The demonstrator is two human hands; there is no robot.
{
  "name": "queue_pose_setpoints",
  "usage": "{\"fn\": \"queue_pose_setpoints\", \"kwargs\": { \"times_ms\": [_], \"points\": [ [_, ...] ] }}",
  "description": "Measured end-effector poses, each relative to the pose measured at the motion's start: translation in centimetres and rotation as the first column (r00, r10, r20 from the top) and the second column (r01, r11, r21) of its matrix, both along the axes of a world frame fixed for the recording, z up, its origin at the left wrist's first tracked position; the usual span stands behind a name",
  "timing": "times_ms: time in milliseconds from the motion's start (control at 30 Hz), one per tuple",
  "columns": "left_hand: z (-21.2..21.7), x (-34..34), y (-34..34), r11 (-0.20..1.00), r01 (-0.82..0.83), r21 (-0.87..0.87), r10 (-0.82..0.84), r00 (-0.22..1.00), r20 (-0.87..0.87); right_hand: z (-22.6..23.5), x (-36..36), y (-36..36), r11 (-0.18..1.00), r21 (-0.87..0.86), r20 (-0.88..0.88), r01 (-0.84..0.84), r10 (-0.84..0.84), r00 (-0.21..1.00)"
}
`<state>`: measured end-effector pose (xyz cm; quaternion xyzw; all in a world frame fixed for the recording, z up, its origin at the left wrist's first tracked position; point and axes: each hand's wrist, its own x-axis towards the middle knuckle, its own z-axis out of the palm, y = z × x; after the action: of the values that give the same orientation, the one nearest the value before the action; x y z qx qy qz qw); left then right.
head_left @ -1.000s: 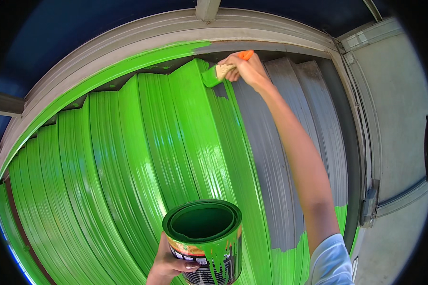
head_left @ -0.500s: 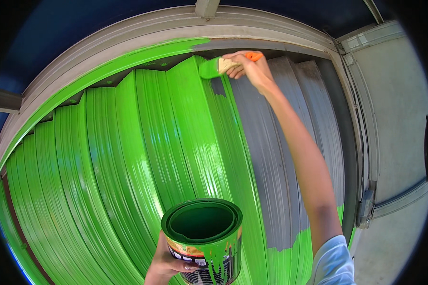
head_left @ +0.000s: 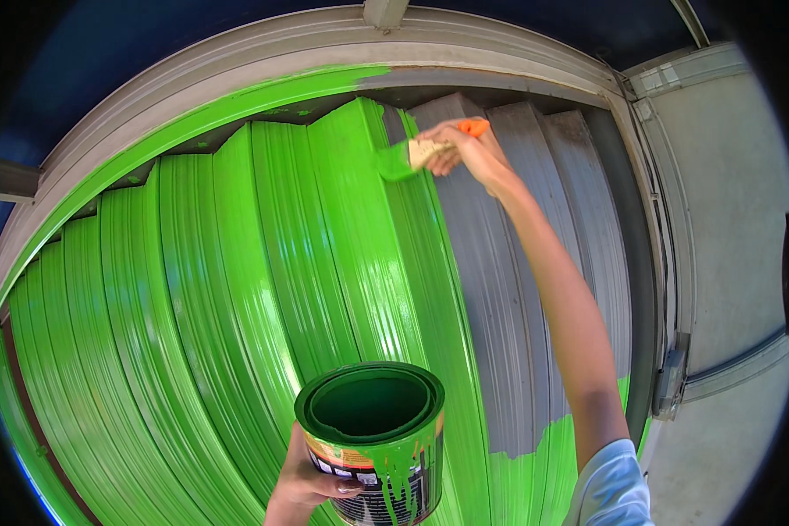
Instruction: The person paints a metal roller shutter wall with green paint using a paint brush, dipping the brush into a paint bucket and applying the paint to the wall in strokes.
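Observation:
My right hand [head_left: 465, 151] is closed around a paintbrush [head_left: 419, 156], its orange handle end showing above the fingers. Green bristles press against a fold of the pleated metal shutter [head_left: 324, 228], near its top. Left of the brush the folds are glossy green; to the right a grey unpainted part [head_left: 508, 289] shows, with green again along its bottom. Low in the middle, my left hand [head_left: 311, 482] grips an open paint can [head_left: 373, 447] from its left side. Green drips run down the can's label, and its inside is coated dark green.
A curved frame rail [head_left: 237, 114] runs over the shutter, green on the left and grey farther right. At the right stand a pale wall panel [head_left: 728, 219], cables and a small grey box [head_left: 672, 386]. A beam [head_left: 383, 13] crosses the dark ceiling.
My right hand and the brush have moved down a little along the fold, slightly rightward. Near the top, a grey patch now shows above the brush. The left hand holds the can nearly still.

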<state>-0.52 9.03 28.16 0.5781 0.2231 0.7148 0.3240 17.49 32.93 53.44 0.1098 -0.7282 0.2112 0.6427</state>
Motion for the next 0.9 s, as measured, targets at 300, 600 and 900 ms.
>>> {"fn": "queue_pose_setpoints", "kwargs": {
  "times_ms": [300, 600, 900],
  "points": [
    [-1.3, -1.2, 0.0, 0.999, -0.014, -0.043, 0.009, 0.993, -0.115, -7.2, 4.4, -4.6, 0.996, -0.093, 0.185, 0.004, 0.014, 0.983],
    [-4.8, -2.7, -1.4, 0.872, -0.413, 0.263, 0.469, 0.548, -0.693, -18.5, 2.8, -13.2, 0.878, -0.465, 0.493, -0.114, 0.364, 0.790],
    [-4.5, -2.7, -1.4, 0.777, -0.281, 0.563, 0.627, 0.282, -0.726, -23.2, 0.4, -15.7, 0.929, -0.357, 0.585, -0.100, 0.306, 0.751]
  ]
}}
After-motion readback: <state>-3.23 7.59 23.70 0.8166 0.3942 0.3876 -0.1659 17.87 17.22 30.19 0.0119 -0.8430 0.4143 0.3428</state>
